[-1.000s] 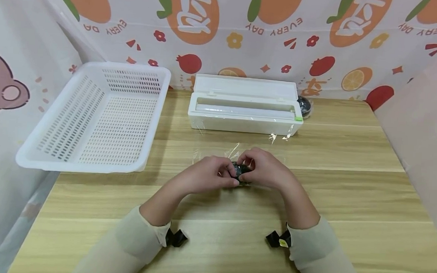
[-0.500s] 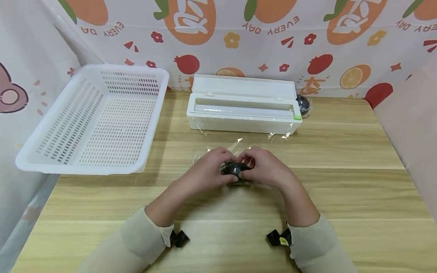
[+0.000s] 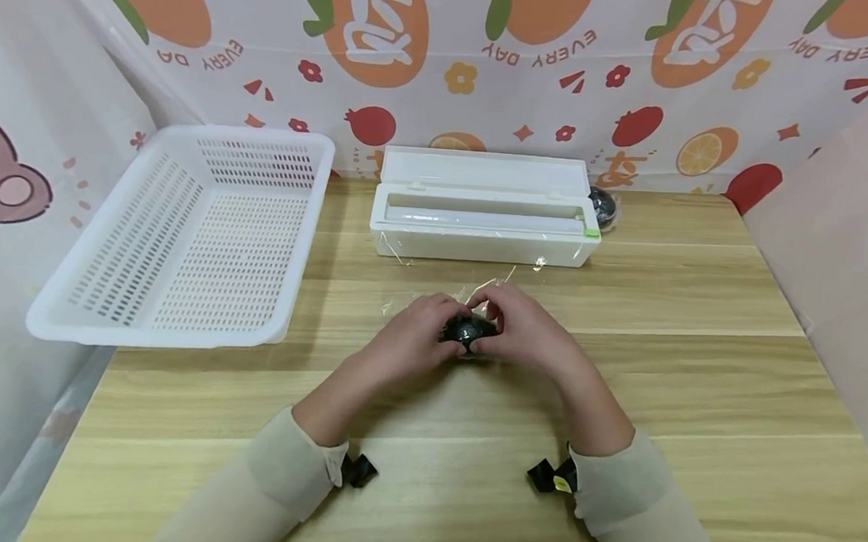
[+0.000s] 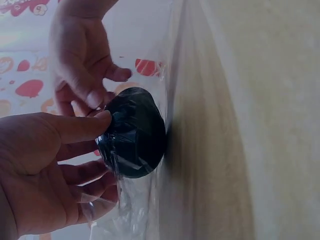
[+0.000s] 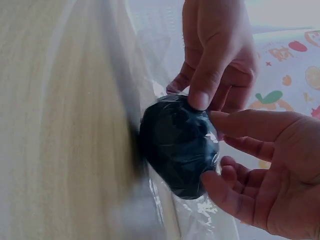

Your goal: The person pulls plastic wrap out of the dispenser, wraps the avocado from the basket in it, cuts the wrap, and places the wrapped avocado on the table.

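Observation:
A dark, smooth, rounded thing (image 3: 468, 329), about palm-sized, sits between both hands low over the table, with clear cling film (image 4: 132, 215) drawn around it. My left hand (image 3: 409, 340) holds its left side, the thumb pressing the film on top in the left wrist view. From the other side my right hand (image 3: 529, 331) has curled fingers and thumb at its right edge, on the film. In the right wrist view the wrapped thing (image 5: 177, 145) shows wrinkled, shiny film, and loose film trails below it. Its far side is hidden by fingers.
Behind the hands stands a white cling film box (image 3: 483, 247), lid up, roll inside. Another dark round thing (image 3: 604, 208) in clear film lies at its right end. A white perforated basket (image 3: 285, 316) stands at the left. A printed curtain (image 3: 462, 49) hangs at the back.
My left hand has shifted slightly and its fingers uncover more of the dark thing. The right hand has risen a little, and the film between the hands has moved with it.

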`<state>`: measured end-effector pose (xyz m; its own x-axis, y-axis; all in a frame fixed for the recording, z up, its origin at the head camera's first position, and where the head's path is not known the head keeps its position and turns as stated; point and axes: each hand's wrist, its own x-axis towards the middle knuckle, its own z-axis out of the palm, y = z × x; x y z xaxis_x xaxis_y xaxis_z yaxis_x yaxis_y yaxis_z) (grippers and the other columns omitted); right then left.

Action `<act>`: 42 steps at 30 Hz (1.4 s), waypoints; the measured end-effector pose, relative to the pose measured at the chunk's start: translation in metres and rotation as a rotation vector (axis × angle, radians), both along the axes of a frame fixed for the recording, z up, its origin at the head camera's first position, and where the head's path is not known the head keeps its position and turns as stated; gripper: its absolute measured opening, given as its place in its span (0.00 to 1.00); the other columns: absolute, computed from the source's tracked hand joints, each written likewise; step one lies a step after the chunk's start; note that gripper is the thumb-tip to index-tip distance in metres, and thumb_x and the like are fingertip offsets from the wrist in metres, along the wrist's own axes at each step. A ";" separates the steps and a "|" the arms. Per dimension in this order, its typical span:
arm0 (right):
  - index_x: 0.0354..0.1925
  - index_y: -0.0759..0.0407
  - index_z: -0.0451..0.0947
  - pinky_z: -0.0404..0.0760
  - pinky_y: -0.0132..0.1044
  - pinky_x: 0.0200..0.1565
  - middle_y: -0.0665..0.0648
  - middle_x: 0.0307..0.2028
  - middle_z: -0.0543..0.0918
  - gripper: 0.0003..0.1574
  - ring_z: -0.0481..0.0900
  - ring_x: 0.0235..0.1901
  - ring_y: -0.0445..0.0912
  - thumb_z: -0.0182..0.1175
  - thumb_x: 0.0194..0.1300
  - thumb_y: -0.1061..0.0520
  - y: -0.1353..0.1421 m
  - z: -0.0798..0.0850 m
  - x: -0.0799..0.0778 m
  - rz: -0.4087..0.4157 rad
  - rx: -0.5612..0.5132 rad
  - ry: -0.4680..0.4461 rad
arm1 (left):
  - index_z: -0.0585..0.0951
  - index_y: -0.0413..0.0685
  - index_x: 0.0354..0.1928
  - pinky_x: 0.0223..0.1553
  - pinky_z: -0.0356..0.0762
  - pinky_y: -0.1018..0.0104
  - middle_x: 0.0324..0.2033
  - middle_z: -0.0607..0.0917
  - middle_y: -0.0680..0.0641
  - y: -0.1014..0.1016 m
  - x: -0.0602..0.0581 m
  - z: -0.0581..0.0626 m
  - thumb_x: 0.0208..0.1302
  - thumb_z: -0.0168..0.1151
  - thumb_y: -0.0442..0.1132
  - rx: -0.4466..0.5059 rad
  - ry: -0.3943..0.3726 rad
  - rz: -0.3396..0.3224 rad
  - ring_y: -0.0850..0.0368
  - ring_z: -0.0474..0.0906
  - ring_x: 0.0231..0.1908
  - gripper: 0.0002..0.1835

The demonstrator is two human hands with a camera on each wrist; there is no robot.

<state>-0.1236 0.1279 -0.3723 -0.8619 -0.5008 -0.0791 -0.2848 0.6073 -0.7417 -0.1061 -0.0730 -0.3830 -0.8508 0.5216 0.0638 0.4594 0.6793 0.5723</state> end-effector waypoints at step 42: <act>0.57 0.56 0.78 0.79 0.40 0.37 0.59 0.47 0.79 0.24 0.76 0.37 0.49 0.65 0.63 0.57 0.008 0.004 -0.002 -0.103 -0.021 -0.092 | 0.84 0.45 0.48 0.51 0.77 0.56 0.45 0.80 0.45 0.016 -0.001 0.007 0.54 0.75 0.38 -0.061 0.039 0.059 0.47 0.73 0.48 0.18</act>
